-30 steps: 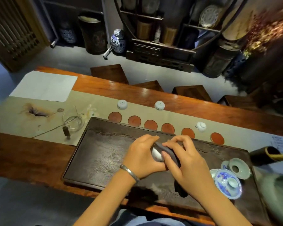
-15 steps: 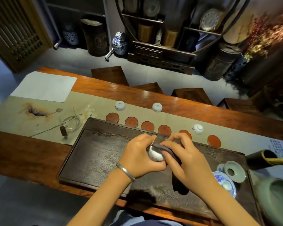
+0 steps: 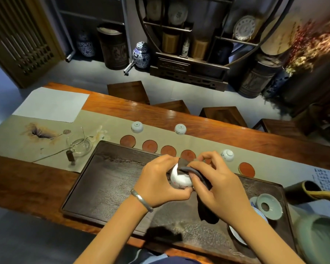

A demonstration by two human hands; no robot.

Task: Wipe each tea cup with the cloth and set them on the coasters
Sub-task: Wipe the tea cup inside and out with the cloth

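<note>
Far left on the long reddish wooden surface [image 3: 122,111]: a white rectangular sheet [image 3: 51,104] lying on a beige painted cloth runner [image 3: 11,138]. Just right of it, a clear glass pitcher [image 3: 80,144] stands on the runner at the left end of the dark carved rectangular tea tray [image 3: 107,185].

Along the tray's far edge runs a row of round red-brown coasters [image 3: 127,141], all bare; one is partly hidden behind the hands. Beyond the row, two small white porcelain tea cups sit upside down on the runner, one to the left [image 3: 137,127], one further right [image 3: 180,129].

Centre, above the tray: left hand [image 3: 158,182], silver bangle at the wrist, fingers curled round a white tea cup [image 3: 180,179]. Right hand [image 3: 220,185] pinches a dark grey cloth [image 3: 202,185] against the cup's rim; the cloth's tail hangs toward the tray.

Right of the hands, a third upturned white cup [image 3: 227,155] stands between two coasters. Near right corner: a celadon lid [image 3: 268,206] resting over a blue-and-white dish [image 3: 236,235].
</note>
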